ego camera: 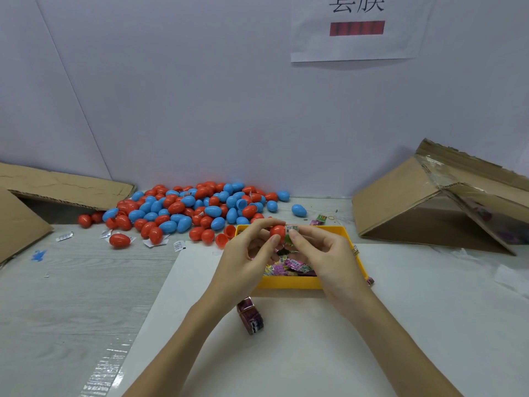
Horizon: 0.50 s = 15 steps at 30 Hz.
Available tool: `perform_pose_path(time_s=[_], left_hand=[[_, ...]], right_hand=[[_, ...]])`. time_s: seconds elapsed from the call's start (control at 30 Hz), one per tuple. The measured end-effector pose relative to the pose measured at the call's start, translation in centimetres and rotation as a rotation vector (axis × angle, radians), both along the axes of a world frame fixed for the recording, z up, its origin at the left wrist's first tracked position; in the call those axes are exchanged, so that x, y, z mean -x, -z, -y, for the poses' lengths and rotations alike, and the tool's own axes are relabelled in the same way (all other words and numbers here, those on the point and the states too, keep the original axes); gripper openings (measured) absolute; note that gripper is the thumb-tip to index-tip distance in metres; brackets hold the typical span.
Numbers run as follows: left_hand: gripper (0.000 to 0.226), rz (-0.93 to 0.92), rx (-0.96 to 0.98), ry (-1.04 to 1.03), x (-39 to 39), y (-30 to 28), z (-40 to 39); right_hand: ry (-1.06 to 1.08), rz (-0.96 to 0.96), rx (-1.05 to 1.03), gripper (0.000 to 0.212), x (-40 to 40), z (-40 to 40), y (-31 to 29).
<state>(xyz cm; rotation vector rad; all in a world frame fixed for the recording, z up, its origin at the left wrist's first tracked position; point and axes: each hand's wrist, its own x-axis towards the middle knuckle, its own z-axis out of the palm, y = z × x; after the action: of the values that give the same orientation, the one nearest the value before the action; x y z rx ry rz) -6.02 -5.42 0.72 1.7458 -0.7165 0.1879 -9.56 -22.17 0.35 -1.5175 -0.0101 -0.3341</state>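
My left hand (246,259) pinches a red plastic egg (277,231) between thumb and fingers, held above the yellow tray (289,282). My right hand (320,253) pinches a small printed label sleeve (292,229) against the right end of that egg. Several pink and green printed sleeves (289,266) lie inside the tray, partly hidden by my hands. A heap of red and blue eggs (189,209) is piled against the back wall.
Flattened cardboard (57,187) lies at the left and a tilted cardboard box (429,204) at the right. A small purple packet (250,316) lies on the white sheet (286,353) under my wrists. Loose white labels (177,245) are scattered before the heap.
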Motion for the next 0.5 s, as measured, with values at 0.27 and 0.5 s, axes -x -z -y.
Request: perform_pose_path(time_s=[0.27,0.5], left_hand=[[0.023,-0.042,0.018,-0.055,-0.16,0.15,0.08],[0.021,-0.041,0.017,-0.043,-0.06,0.04,0.02]], right_hand=[[0.075,0.064,0.061,0.022,0.15,0.05,0.0],[0.084,0.09,0.092,0.021,0.4,-0.18,-0.1]])
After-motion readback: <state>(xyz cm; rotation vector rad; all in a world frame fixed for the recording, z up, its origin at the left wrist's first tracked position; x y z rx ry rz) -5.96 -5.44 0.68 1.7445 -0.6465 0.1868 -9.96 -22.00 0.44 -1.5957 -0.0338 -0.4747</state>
